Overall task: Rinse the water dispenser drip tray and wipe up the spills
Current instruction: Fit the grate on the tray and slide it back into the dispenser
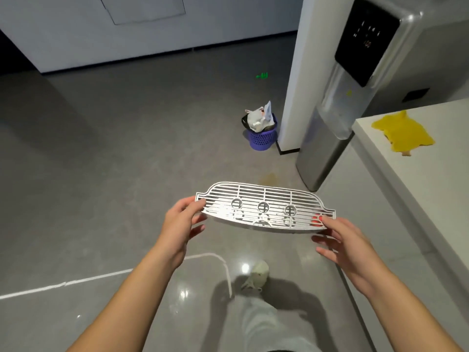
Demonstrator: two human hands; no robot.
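I hold the silver drip tray point(264, 199), a slatted grille with three round openings, level above the floor. My left hand point(181, 222) pinches its left end and my right hand point(341, 240) grips its right end beside a small red float. The tall silver water dispenser point(337, 105) with a black touch panel stands at the upper right. A yellowish spill point(269, 178) stains the grey floor in front of its base. A yellow cloth point(403, 133) lies on the white counter point(418, 179) at the right.
A purple waste basket point(262, 138) stuffed with white bags stands left of a white pillar point(297, 80). A small green object point(262, 75) lies on the floor farther back. White lines cross the glossy floor near my shoe point(256, 274). White walls run along the back.
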